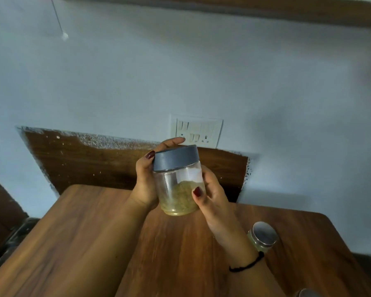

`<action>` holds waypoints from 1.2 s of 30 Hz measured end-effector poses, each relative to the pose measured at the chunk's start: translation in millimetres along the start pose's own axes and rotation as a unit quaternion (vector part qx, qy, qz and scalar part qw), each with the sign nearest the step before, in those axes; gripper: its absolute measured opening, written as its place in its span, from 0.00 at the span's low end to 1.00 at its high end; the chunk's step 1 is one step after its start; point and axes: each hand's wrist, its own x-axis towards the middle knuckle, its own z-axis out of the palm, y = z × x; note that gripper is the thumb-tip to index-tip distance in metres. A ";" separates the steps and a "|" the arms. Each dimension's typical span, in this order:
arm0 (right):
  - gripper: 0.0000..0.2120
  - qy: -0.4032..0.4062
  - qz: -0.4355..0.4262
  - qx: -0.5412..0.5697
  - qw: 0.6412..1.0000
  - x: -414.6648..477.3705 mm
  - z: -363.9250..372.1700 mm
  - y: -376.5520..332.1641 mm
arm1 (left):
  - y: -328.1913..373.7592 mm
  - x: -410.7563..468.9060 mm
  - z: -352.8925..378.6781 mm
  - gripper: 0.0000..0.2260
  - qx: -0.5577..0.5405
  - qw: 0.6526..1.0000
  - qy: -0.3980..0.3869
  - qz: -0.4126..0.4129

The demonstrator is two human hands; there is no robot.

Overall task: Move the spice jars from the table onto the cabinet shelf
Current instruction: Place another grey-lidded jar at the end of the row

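A clear spice jar with a grey lid and pale yellow-green grains in its lower half is held up above the wooden table. My left hand wraps its left side, thumb on the lid's edge. On the jar's right side my right hand grips the glass, thumb on the front. A second, smaller jar with a metal lid stands on the table at the right, partly behind my right wrist. The lid of another jar shows at the bottom edge.
A white switch and socket plate sits on the pale blue wall behind the jar. A dark wooden panel stands against the wall at the table's far edge. A brown wooden band runs along the top of the view.
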 end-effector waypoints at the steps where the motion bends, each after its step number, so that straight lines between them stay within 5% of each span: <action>1: 0.50 0.006 -0.004 0.007 1.000 -2.0 1.4 -6.5 | 4.3 0.8 7.1 0.43 -0.017 1.000 -0.013 -0.006; 7: 0.47 0.010 -0.044 0.067 0.997 -24.5 11.1 -36.5 | 21.1 1.3 42.9 0.47 -0.070 0.992 -0.091 -0.044; 15: 0.34 0.175 -0.127 0.060 0.974 -36.1 8.5 -54.2 | 20.9 -21.8 68.2 0.37 0.172 0.985 -0.022 -0.001; 19: 0.27 0.176 -0.148 0.028 0.973 -39.5 3.3 -60.0 | 8.5 -41.2 77.5 0.31 0.220 0.975 -0.023 0.010; 25: 0.38 0.184 -0.149 0.028 0.971 -40.3 4.6 -64.6 | 18.0 -45.9 92.4 0.32 0.160 0.987 -0.001 0.017; 36: 0.29 0.186 -0.141 0.007 0.972 -40.0 -4.6 -66.0 | 20.4 -45.1 90.8 0.36 0.079 0.995 0.040 -0.044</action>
